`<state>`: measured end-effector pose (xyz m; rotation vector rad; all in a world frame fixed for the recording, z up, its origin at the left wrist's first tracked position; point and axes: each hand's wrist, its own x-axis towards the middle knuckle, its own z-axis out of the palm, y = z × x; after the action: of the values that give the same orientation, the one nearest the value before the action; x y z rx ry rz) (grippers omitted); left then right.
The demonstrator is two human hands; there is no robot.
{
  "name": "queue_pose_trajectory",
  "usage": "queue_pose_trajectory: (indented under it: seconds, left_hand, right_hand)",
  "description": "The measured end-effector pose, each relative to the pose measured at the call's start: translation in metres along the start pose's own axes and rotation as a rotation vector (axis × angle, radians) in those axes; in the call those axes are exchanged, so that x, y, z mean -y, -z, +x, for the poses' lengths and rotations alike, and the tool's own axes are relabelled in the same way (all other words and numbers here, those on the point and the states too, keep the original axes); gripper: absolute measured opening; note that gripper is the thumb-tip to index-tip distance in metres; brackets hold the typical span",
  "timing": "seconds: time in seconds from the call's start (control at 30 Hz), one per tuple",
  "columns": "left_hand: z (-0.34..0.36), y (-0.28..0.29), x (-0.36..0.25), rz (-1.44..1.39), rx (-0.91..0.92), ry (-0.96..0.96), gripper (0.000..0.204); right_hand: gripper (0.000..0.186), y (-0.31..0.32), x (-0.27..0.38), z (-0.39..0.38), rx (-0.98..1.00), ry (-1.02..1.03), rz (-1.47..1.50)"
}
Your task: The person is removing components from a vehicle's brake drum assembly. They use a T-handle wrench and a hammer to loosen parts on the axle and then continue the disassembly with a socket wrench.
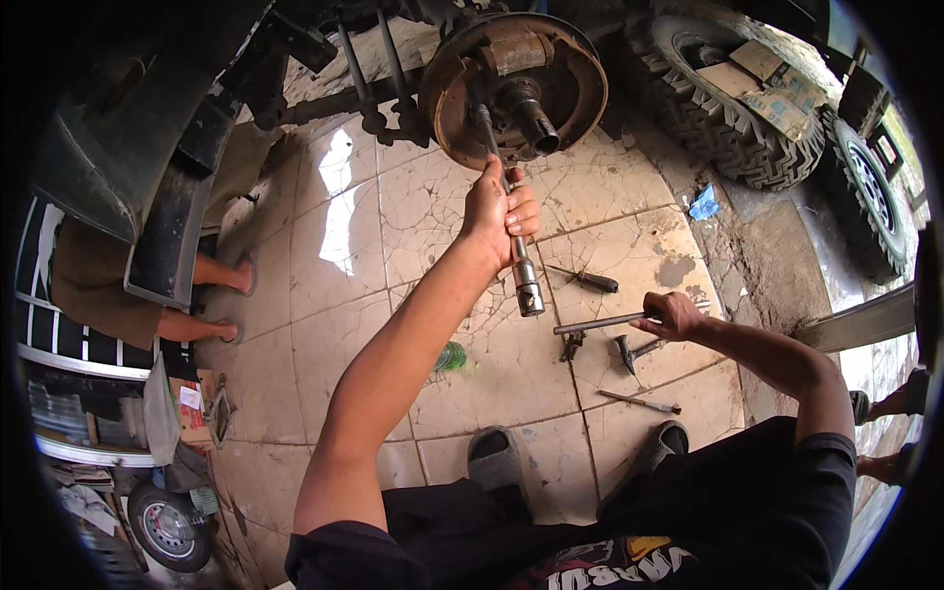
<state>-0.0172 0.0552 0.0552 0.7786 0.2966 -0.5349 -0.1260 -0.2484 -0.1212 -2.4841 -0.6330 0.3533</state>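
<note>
My left hand (500, 211) is wrapped round a long metal socket extension (520, 258). Its far end meets the rusty brake assembly (482, 59), beside the protruding axle stub (532, 118); its near end, a thick socket-like head, points toward me. Lower right, my right hand (672, 317) grips one end of a straight metal bar (600, 323), held low above the tiles and apart from the extension. Close to it lie a screwdriver (595, 282) with a dark handle, a hammer (627, 356), a small dark metal part (571, 344) and a thin brush (641, 402).
A green bottle (450, 357) is partly behind my left forearm. Large treaded tyres (728, 118) lie at far right, near a crumpled blue scrap (705, 203). A person's legs (211, 285) show at left, another's feet (875, 467) at right. A small wheel (169, 526) stands lower left.
</note>
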Motion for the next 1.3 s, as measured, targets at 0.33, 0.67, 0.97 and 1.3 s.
queue_pose_trajectory:
  seconds: [0.33,0.67,0.97,1.3]
  left_hand:
    - [0.002,-0.006,0.000,-0.099,0.029,0.033,0.042]
    - [0.007,-0.008,-0.001,-0.133,0.035,0.034,0.041]
    - [0.004,-0.001,-0.007,-0.159,0.073,0.047,0.040]
    - [0.007,-0.001,-0.002,-0.126,0.050,0.000,0.037]
  right_hand:
    - [0.050,-0.025,0.117,-0.010,0.066,-0.340,0.692]
    - [0.036,-0.052,0.114,0.035,0.001,-0.080,0.902]
    - [0.044,-0.035,0.138,0.071,0.026,-0.151,0.799]
    - [0.055,-0.043,0.140,0.069,0.052,-0.117,0.713]
